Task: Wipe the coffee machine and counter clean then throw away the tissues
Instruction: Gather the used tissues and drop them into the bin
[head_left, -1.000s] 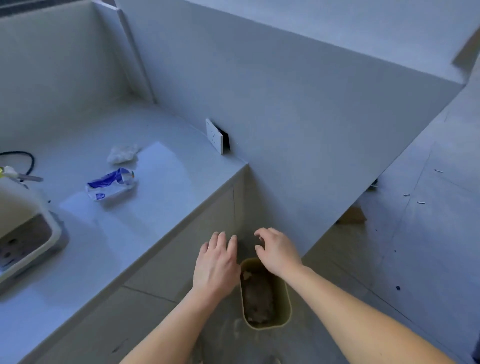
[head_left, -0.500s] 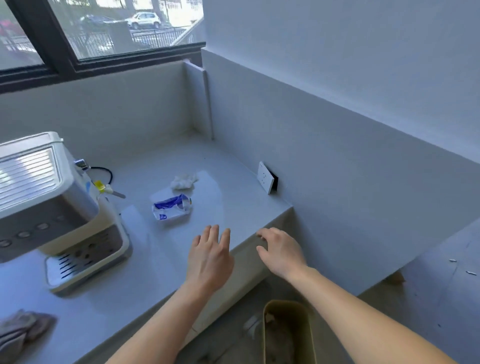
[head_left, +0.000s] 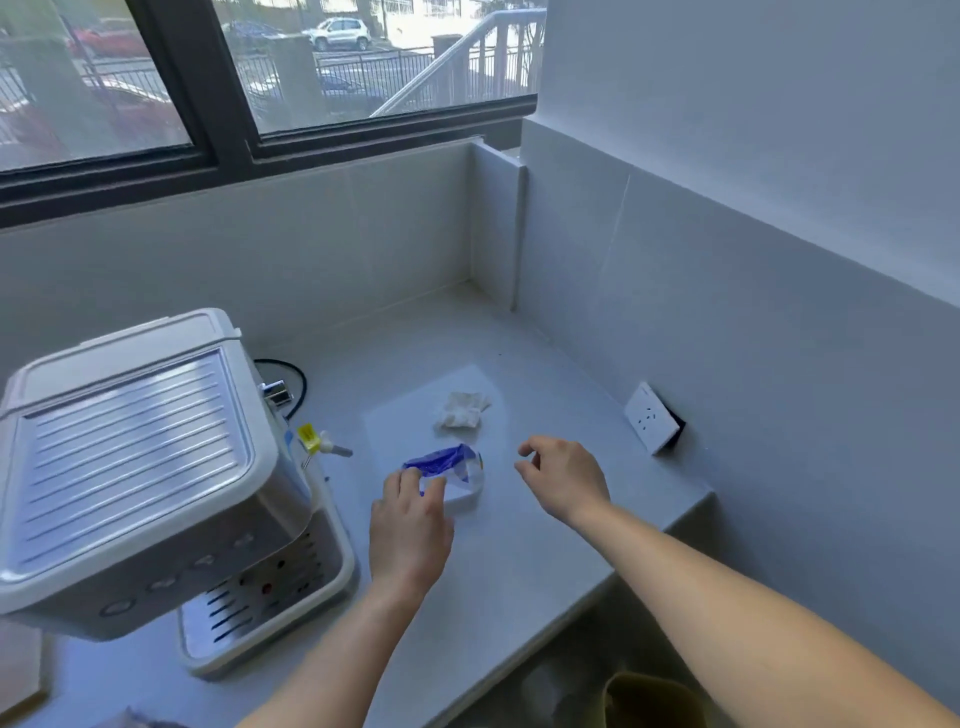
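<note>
A white and silver coffee machine (head_left: 135, 457) stands at the left of the pale counter (head_left: 519, 561). A crumpled white tissue (head_left: 462, 410) lies on the counter towards the back. In front of it lies a blue and white tissue pack (head_left: 454, 467). My left hand (head_left: 410, 525) reaches over the counter and its fingertips touch the near end of the pack. My right hand (head_left: 563, 478) hovers just right of the pack with loosely curled fingers, holding nothing.
An olive bin (head_left: 649, 699) stands on the floor below the counter's right end. A white socket (head_left: 652, 418) juts from the right wall. The machine's steam wand with a yellow tag (head_left: 322, 441) and a black cable (head_left: 296, 382) lie beside it. Window behind.
Both hands rose from above the floor bin and moved forward over the counter. My left hand now reaches the tissue pack. The view lifted from the floor to the counter and window.
</note>
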